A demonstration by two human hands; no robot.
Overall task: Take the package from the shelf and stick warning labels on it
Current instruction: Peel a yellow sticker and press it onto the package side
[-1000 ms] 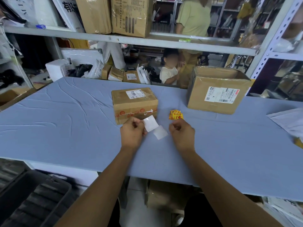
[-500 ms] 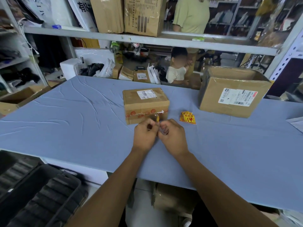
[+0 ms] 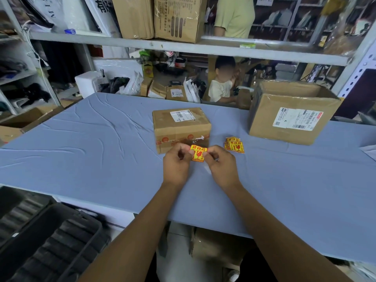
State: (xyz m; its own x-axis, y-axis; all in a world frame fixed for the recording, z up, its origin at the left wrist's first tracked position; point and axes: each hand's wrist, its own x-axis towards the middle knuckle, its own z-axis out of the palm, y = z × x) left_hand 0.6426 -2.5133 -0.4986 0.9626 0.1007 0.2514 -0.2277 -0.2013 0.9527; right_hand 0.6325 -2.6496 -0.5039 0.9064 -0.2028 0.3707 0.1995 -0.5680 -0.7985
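Observation:
A small brown package with a white shipping label on top sits in the middle of the blue table. Just in front of it, my left hand and my right hand pinch the two sides of one yellow and red warning label, held face up above the table. A small stack of the same warning labels lies on the table to the right of the package.
A larger open cardboard box stands at the back right. A metal shelf with cartons spans the back, and two people are behind it. A black crate sits on the floor at the lower left.
A second ago my hands held white backing paper apart. They came together, and now they hold a yellow warning label between them, printed side up.

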